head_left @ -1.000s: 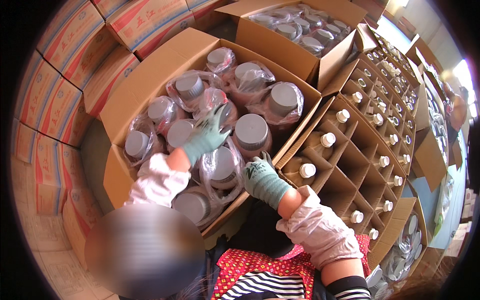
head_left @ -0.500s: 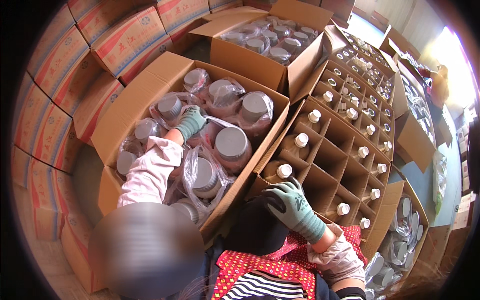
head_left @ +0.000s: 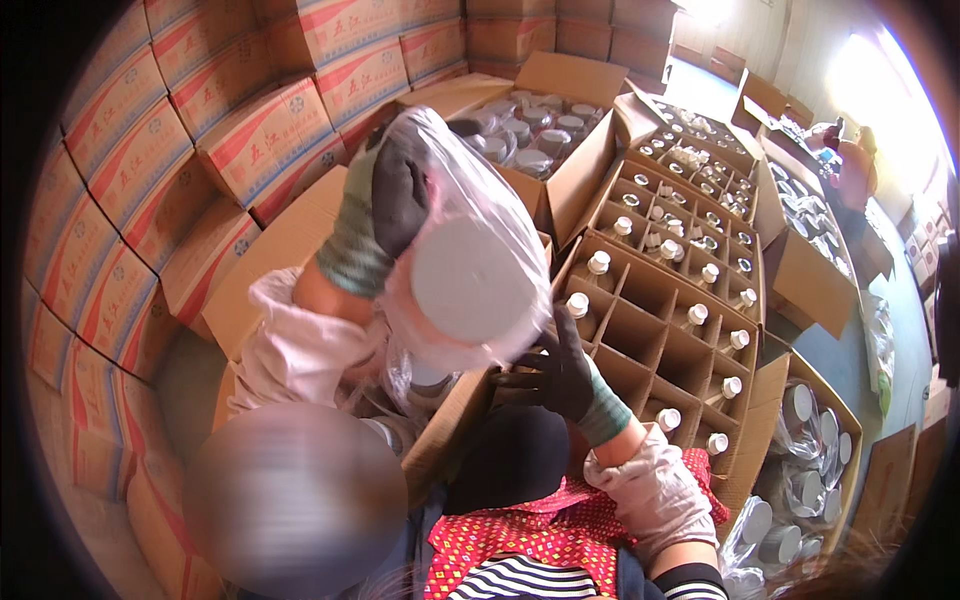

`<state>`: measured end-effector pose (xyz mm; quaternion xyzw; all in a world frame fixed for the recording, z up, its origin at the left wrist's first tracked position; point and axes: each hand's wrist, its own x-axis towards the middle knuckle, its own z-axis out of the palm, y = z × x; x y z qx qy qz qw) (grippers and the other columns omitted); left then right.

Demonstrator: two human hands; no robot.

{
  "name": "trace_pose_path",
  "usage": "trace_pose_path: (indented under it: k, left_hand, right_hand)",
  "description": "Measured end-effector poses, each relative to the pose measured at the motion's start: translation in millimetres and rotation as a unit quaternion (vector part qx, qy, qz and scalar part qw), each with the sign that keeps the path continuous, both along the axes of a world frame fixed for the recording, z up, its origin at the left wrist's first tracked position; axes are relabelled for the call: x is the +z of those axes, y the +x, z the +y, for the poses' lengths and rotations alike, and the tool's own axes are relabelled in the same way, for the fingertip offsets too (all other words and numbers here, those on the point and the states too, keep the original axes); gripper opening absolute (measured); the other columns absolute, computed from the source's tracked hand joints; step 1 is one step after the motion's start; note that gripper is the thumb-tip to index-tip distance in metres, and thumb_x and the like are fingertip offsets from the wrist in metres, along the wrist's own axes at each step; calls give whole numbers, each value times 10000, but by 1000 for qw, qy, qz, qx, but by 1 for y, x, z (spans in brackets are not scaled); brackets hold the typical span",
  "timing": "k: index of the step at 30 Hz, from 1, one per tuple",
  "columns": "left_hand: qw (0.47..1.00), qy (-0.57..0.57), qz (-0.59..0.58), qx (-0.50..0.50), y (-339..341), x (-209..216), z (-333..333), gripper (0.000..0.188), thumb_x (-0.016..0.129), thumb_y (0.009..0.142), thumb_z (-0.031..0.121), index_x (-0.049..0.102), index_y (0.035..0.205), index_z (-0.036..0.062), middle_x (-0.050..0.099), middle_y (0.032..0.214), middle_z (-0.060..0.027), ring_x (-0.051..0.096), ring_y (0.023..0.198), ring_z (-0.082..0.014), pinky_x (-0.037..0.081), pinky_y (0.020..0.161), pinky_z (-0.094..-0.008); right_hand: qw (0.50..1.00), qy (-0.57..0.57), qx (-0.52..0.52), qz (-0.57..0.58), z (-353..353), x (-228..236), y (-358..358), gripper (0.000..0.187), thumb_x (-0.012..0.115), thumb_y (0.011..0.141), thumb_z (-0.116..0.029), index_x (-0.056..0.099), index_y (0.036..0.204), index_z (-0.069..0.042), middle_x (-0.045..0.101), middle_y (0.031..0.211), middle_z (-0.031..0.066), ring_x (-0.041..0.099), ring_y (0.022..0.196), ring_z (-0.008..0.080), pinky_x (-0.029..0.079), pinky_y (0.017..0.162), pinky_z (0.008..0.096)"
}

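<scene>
My left hand point(head_left: 385, 205), in a grey-green glove with dark palm, is closed on a bagged jar point(head_left: 475, 280). The jar is held up, tilted, over the open carton point(head_left: 465, 410) of bagged jars, its round grey end facing me. Clear plastic is bunched round my fingers, and the jar hides most of the carton. My right hand point(head_left: 560, 375), gloved alike, is open with fingers spread just below and right of the jar; whether it touches the plastic I cannot tell. Beside it stands a divided carton point(head_left: 640, 325) with several white-capped bottles point(head_left: 598, 263) in its cells.
Printed cartons point(head_left: 265, 140) are stacked along the left. Another open carton point(head_left: 580, 190) of bagged jars stands behind, and one more point(head_left: 765, 430) at lower right. A person point(head_left: 858, 165) is at the far right. A blurred round shape point(head_left: 295, 500) covers the lower left.
My left hand has come up out of the carton with a bagged jar. My right hand has turned and spread its fingers near the jar. The view has shifted slightly.
</scene>
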<state>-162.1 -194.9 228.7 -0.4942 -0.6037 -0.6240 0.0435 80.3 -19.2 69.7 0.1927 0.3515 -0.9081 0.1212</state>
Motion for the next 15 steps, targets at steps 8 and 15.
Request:
trace_pose_path:
  k: [8,15]
  left_hand:
    - [651,112,-379,-648,193,-72,53,342,487,1107,333,591,1187,17,641,1072,-104,628,978,-226,505,936,-441]
    - [651,-285,-412,-570,326,-137,11,313,595,1065,220,596,1269,-16,666,955,-77,606,909,-174,518,859,-378]
  right_hand:
    - [888,-363,59,275,13,-26,43,1065,390,922,-872,384,1601,-52,473,1597,147,497,1422,298,327,1244,441]
    - [962,88,-231,115,93,-59,147,1104,405,885,-914,377,1614,-85,489,1581,131,519,1396,252,415,1182,438]
